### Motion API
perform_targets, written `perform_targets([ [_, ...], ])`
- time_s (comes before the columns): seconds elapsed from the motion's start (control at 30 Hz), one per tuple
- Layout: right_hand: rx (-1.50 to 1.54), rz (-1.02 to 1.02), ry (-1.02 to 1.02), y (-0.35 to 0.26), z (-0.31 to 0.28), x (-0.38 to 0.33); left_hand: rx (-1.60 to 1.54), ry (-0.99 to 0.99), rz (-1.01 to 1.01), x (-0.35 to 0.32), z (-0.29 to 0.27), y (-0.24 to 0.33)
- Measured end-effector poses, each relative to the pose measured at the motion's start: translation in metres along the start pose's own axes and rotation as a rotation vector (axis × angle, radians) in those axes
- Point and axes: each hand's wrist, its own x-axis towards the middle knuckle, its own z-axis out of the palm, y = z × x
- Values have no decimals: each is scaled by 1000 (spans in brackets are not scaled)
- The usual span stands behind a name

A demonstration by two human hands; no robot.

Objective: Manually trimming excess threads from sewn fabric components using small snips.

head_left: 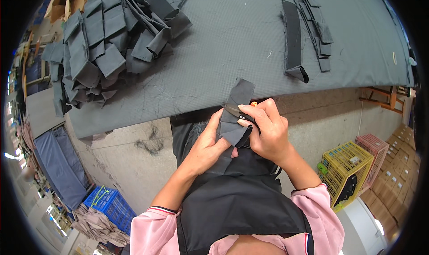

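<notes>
My left hand [203, 148] grips a folded dark grey fabric strip [242, 92] just off the table's near edge, above my lap. The strip's upper end reaches over the edge, and its lower end curls round to show a black inside. In my right hand [271, 132] is a pair of black thread snips [233, 111], held between thumb and fingers. Their blades lie against the strip's left edge, close to my left fingertips. An orange bit shows at my right index finger. Whether the blades are apart is too small to tell.
A grey-covered table [223, 40] spans the view ahead. A heap of grey fabric pieces [105, 36] lies far left; a single strip [292, 40] and a row of folded strips [317, 27] lie right. Loose threads litter the table. A yellow crate [346, 165] and blue crate [109, 206] flank me.
</notes>
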Motion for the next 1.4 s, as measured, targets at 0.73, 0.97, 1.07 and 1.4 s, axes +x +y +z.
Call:
perform_targets([
  [0.73, 254, 237, -120, -20, -13, -25, -317, 303, 278, 34, -25, 42],
  [0.97, 25, 12, -217, -19, -15, -15, -339, 338, 246, 35, -19, 42],
  [1.07, 0, 2, -216, -22, -14, -11, -329, 358, 253, 34, -15, 45],
  [1.4, -63, -24, -123, -21, -3, -23, -325, 437, 237, 35, -13, 44],
])
